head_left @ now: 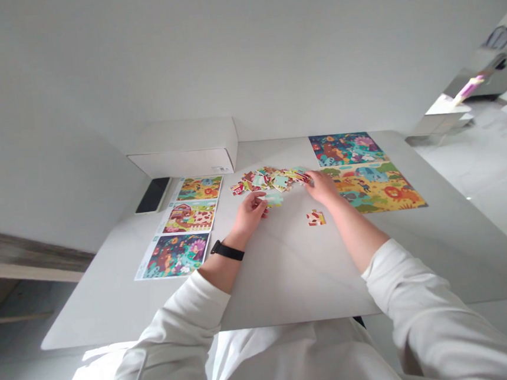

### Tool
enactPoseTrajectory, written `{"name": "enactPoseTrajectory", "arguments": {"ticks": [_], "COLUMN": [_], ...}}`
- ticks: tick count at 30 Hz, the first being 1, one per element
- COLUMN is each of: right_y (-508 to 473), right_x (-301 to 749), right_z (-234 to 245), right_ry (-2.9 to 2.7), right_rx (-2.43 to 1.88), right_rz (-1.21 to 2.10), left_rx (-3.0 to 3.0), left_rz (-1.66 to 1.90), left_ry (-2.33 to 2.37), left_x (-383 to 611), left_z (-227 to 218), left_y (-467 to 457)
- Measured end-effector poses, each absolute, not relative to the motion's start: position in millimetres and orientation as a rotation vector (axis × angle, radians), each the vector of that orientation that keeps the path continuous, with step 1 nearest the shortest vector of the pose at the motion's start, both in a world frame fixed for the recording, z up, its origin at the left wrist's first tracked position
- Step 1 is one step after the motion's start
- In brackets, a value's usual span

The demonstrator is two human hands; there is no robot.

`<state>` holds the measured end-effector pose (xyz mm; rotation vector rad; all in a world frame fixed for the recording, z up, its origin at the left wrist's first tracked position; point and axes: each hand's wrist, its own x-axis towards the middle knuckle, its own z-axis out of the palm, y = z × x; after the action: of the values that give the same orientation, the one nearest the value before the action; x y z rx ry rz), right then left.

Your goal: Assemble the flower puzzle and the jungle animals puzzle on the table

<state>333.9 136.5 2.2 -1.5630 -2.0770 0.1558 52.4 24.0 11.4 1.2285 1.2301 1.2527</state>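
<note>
A heap of jigsaw puzzle pieces [266, 178] lies mid-table, towards the wall. My left hand [251, 212], with a black band on its wrist, is closed at the near side of the heap. Its thumb and fingertips pinch the left edge of a pale green and blue puzzle piece [274, 200]. At the heap's right end, my right hand [322, 187] has its fingers curled on a puzzle piece [300, 175] with red and light colours, partly hidden by the fingers. A single brown-and-white puzzle piece [316, 217] rests on the table below my right hand.
Three printed picture sheets [189, 214] form a column on the left, with a dark phone [153, 195] beside them. A white box [183, 154] stands against the wall. Two assembled puzzles, a dark one [347, 148] and a yellow one [380, 188], lie right on the grey table [287, 275].
</note>
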Motion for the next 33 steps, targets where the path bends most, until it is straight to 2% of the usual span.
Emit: {"name": "enactPoseTrajectory", "arguments": {"ticks": [8,15,22,26,33], "right_y": [149.9,158.5,159.9,156.5,156.2], "right_x": [334.0,342.7,337.2,334.3,332.1], "right_z": [-4.9,-14.2,-16.2,-11.3,-14.3], "right_ry": [-1.863,-1.604,-1.618,-1.597,-1.571], "right_rx": [-1.537,-1.530,-1.576,-1.596,-1.588], "right_rz": [0.229,0.243,0.255,0.292,0.327], "left_rx": [1.266,1.402,1.983,2.242,2.314], "left_rz": [1.306,1.332,1.002,0.836,0.590], "left_ry": [1.299,1.493,1.895,1.831,1.681], "left_x": [44.0,35.1,50.5,83.3,143.4], "left_z": [26.3,43.1,49.3,57.1,59.0], "left_y": [29.6,83.9,113.7,121.9,144.4]}}
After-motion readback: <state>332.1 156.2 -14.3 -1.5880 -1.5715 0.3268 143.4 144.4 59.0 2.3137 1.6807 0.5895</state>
